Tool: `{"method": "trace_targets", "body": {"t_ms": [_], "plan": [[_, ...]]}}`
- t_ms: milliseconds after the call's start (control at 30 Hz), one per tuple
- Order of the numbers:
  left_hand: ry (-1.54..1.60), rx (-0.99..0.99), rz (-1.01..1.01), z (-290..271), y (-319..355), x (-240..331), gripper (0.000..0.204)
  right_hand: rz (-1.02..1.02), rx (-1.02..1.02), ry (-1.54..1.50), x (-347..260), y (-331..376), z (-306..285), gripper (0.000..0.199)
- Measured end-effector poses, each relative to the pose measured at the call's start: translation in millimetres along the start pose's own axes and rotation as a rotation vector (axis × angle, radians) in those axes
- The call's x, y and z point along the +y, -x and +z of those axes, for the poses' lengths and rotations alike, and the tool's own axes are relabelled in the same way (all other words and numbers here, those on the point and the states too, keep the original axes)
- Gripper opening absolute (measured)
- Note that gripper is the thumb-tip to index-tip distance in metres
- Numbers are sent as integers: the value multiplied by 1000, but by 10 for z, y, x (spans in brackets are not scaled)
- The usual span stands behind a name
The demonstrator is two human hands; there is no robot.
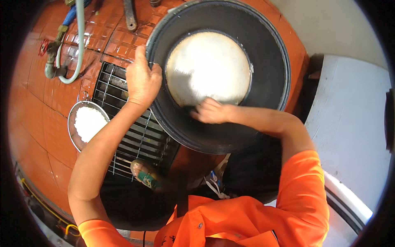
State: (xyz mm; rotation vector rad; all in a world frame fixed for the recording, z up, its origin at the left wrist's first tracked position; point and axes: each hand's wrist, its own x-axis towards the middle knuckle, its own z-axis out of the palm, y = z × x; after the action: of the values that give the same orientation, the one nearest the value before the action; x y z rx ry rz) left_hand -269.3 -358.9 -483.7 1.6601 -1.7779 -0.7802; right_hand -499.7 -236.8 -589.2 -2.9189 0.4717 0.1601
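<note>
Two round containers are in view. The first, a large round pot with dark grey walls and a bare metal bottom [267, 78], occupies the upper centre of the frame with its mouth facing the camera. The second, a shallow round strainer with a thin metal rim [76, 136], sits left of centre and holds a heap of small white grains [88, 123]. The strainer is beside the left edge of a black rectangular metal drain grate [144, 127], on an orange-red tiled floor [37, 107] that looks wet in the upper left.

The pot's silver bottom reflects a bright patch at its centre; a brownish tint follows its edge. The inner wall is dark and smooth, with small pale specks at the right side of the bottom.

The left hand [143, 80] is clamped on the pot's left rim, thumb up along the edge, forearm running down to the lower left. The right hand [212, 112] is inside the pot, at the lower edge of the bottom. Its fingers are bent and blurred; a dark patch shows at the fingertips, but whether the hand is closed on an object cannot be told. The right forearm crosses the pot's lower right rim, with the elbow bent towards an orange sleeve [304, 177] at lower right.
</note>
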Motion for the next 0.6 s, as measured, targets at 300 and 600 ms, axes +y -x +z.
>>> {"method": "trace_targets", "body": {"t_ms": [300, 600], "plan": [[11, 0, 71, 13, -47, 8, 37, 1052, 113, -1059, 663, -1249, -148, 42], [28, 20, 77, 53, -48, 29, 40, 52, -302, -301, -62, 266, 446, 43]]}}
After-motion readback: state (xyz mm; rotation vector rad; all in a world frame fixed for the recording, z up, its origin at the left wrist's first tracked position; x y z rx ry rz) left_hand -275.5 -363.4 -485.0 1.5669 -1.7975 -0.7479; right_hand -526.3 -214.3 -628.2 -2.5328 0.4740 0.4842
